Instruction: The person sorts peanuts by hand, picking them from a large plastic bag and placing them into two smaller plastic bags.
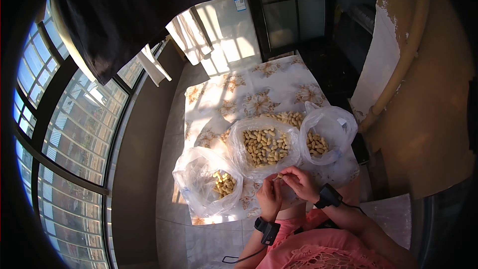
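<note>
Both hands meet over the near edge of the table. A small tan peanut (280, 176) is pinched in the fingertips of my right hand (301, 185). My left hand (269, 198) is closed right beside it, fingertips pressed together; what lies inside them is too small to make out. Just beyond the hands, a clear plastic bag (238, 142) lies open with many unshelled peanuts (264, 147). To the left stands another open plastic bag (191, 169) with a smaller heap of peanuts (225, 184). A third bag (341, 132) on the right holds more peanuts (316, 144).
A flower-patterned cloth covers the table (259, 82), with loose peanuts (291, 118) behind the middle bag. Dark clothing (129, 15) hangs at upper left, near barred windows (84, 129). A white appliance (229, 25) stands behind the table. Bands wrap both wrists, with cables.
</note>
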A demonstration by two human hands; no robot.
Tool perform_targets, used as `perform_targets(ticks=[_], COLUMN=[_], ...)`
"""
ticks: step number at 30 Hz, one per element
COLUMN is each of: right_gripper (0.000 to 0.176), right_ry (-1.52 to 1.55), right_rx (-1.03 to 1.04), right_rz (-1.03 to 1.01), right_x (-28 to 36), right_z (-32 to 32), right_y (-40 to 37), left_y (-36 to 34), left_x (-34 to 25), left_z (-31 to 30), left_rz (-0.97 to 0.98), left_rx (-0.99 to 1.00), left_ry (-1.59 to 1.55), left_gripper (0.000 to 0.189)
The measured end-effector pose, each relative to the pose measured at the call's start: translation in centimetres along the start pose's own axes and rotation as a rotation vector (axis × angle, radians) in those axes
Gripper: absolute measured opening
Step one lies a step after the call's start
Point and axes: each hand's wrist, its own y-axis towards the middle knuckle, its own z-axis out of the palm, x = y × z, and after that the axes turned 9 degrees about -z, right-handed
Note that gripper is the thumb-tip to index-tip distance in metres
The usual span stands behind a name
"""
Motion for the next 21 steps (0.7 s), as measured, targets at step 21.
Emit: perform_targets(ticks=[21], right_gripper=[0.017], right_ry=[-0.045], right_rx=[0.003], right_rz=[-0.010], right_x=[0.09], right_z=[-0.05], right_y=[0.04], left_y=[0.01], left_x=[0.11], left_z=[0.09], left_rz=[0.011], left_rx=[-0.012], left_ry=[0.006], left_gripper=[0.013])
